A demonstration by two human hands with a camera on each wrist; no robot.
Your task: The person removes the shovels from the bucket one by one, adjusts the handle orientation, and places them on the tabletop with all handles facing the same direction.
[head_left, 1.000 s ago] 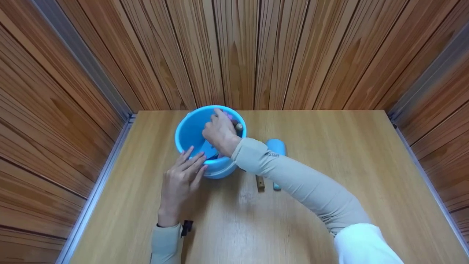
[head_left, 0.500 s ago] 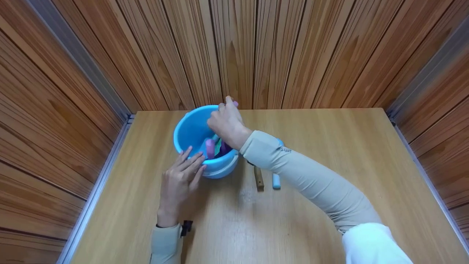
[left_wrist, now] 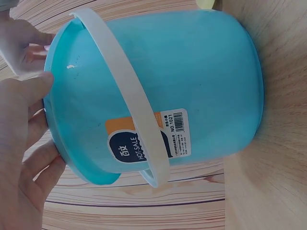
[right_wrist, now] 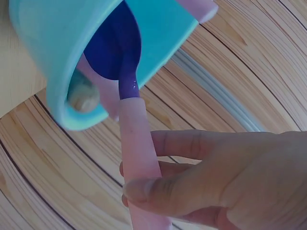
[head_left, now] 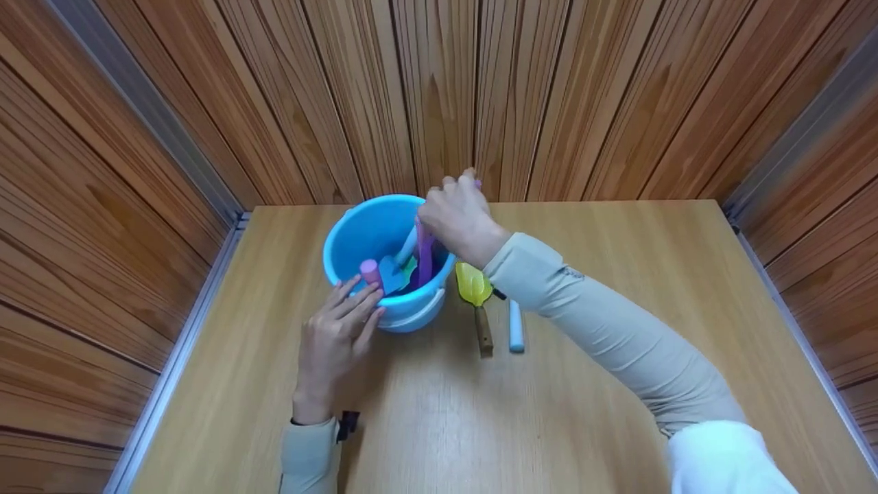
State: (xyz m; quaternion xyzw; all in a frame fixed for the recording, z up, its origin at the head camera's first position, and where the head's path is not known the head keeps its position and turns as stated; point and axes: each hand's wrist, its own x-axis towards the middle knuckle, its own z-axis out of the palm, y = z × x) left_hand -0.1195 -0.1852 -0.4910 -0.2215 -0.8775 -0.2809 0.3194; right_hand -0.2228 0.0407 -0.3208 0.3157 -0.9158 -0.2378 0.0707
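My right hand (head_left: 456,213) grips the pink handle of a purple toy shovel (right_wrist: 139,139), thumb on one side and fingers round the other. The shovel's purple blade (head_left: 424,257) is still inside the blue bucket (head_left: 330,240). My left hand (head_left: 336,336) rests on the bucket's near-left rim with fingers fairly straight; in the left wrist view its fingertips touch the rim. Also in the bucket are a blue shovel (head_left: 392,276), something green (head_left: 411,266) and a pink handle (head_left: 370,272). A brown handle end (right_wrist: 84,98) shows inside the rim in the right wrist view.
Right of the bucket, a yellow shovel (head_left: 473,283) with a brown handle lies on the wooden table (head_left: 439,425). Beside it is a blue handle (head_left: 516,329), its other end hidden by the right sleeve. The bucket's white carrying handle (left_wrist: 129,91) hangs down.
My right hand has come up from inside the bucket and moved right, drawing the purple shovel with it. The pink handle inside has tipped left. My left hand has hardly moved.
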